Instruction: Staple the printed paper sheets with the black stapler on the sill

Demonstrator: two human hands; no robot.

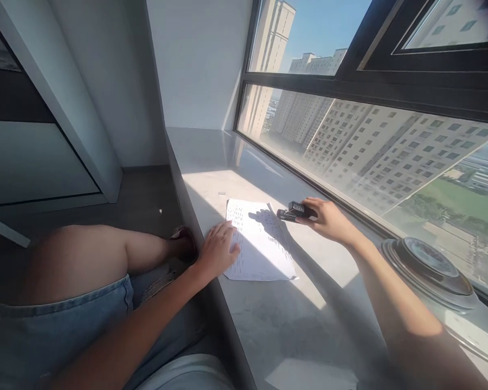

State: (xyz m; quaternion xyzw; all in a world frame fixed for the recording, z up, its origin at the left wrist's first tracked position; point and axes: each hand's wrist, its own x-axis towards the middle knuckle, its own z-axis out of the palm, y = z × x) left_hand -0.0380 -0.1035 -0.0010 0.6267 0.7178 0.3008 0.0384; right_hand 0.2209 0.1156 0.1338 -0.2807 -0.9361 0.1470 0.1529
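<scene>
Sheets of white paper (257,246) with rows of dark print lie on the grey stone windowsill (264,325), partly in sunlight. My left hand (220,246) rests on their left edge, fingers stretched out. A black stapler (295,211) is in my right hand (327,219), with the fingers wrapped around its rear end. Its front end points left, just beyond the right edge of the paper near the top corner. The hand's shadow falls across the sheets.
At the right of the sill stands a round, tiered object with a glassy top (429,260), close to my right forearm. A small pale piece (222,193) lies above the paper. The dark-framed window (293,81) borders the sill; my bare knee (77,249) is at left.
</scene>
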